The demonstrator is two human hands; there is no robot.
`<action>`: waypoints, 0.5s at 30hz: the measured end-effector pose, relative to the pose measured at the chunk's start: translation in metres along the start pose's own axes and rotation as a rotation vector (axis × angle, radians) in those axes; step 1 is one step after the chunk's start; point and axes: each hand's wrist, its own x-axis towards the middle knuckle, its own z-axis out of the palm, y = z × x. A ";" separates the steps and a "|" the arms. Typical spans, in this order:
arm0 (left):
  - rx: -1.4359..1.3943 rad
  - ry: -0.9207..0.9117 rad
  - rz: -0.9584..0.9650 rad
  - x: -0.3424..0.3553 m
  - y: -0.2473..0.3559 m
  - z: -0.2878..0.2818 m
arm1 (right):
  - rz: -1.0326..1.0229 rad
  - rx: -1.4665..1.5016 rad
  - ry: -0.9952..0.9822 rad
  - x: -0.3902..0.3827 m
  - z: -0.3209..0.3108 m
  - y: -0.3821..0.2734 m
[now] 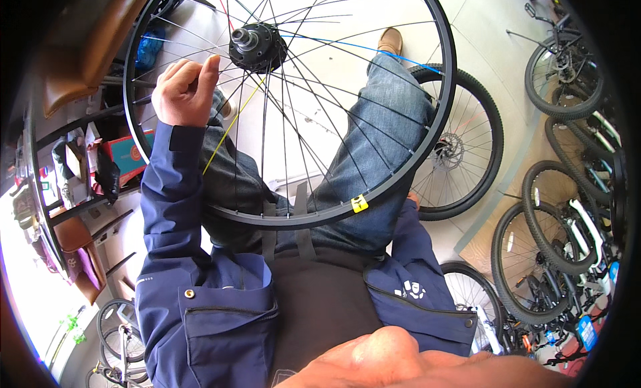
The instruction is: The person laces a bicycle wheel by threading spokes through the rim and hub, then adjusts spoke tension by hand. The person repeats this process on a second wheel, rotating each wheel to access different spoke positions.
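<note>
A large spoked bicycle wheel (294, 221) without a tyre lies across the space before my lap. Its black hub (257, 49) sits at the upper middle, with a silvery axle end. Most spokes are black; a yellow spoke (233, 125), a blue spoke (360, 47) and a red one stand out. My left hand (183, 93) is closed, thumb against the bent fingers, left of the hub among the spokes. What it pinches, if anything, I cannot make out. Only a sliver of my right hand (414, 200) shows beside my thigh, near the rim; its fingers are hidden.
Behind the rim at right stands a tyred wheel (495, 131) with a disc rotor (449, 151). Several bicycles (527, 268) line the right side. Shelving with a red and teal box (127, 154) is at left, below a brown padded seat (100, 47).
</note>
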 end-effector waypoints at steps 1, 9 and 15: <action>0.002 0.003 0.008 0.000 0.001 0.000 | 0.049 -0.023 0.000 0.006 0.001 0.004; 0.038 0.021 -0.011 0.000 0.006 -0.007 | 0.049 -0.162 0.048 0.028 0.030 0.023; 0.038 0.018 -0.015 0.000 0.009 -0.009 | 0.051 -0.183 0.023 0.007 0.005 0.006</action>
